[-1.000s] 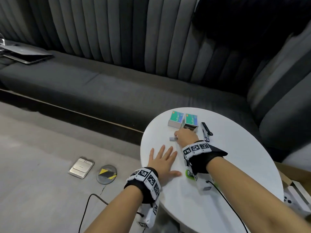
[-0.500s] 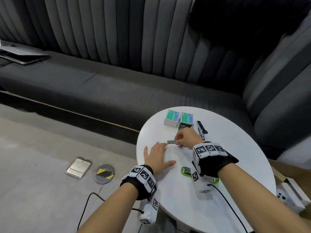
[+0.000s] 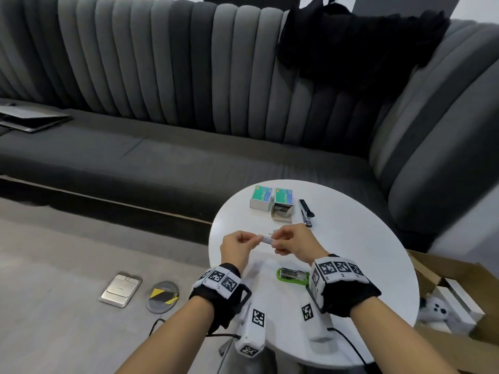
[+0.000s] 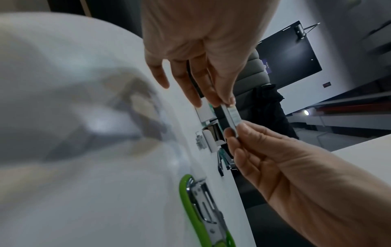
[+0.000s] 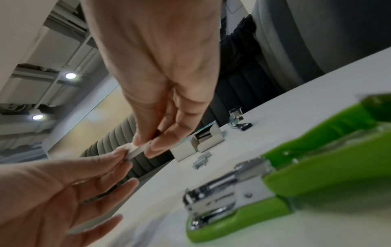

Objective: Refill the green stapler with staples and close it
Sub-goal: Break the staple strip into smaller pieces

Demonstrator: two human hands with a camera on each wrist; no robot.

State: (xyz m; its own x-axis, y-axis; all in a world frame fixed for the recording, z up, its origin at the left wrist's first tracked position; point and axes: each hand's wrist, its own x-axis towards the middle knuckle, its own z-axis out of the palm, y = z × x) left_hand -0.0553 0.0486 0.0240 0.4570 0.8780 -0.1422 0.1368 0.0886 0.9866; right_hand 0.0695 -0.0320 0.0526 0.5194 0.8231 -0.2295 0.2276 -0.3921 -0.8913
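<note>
While my left hand (image 3: 237,245) and right hand (image 3: 293,242) each pinch one end of the staple strip (image 3: 267,240) at mid-frame, lifted off the table (image 3: 364,255), I see the green stapler (image 3: 293,276) lying open just below them. Two staple boxes (image 3: 271,202) and a black stapler (image 3: 306,211) sit higher up, a few loose staples (image 5: 202,161) between.

I see a glossy green plastic stapler (image 5: 306,180) with shiny metal works at lower right, a smooth matt white table (image 3: 351,247), and a ribbed cloth sofa (image 3: 189,90).
</note>
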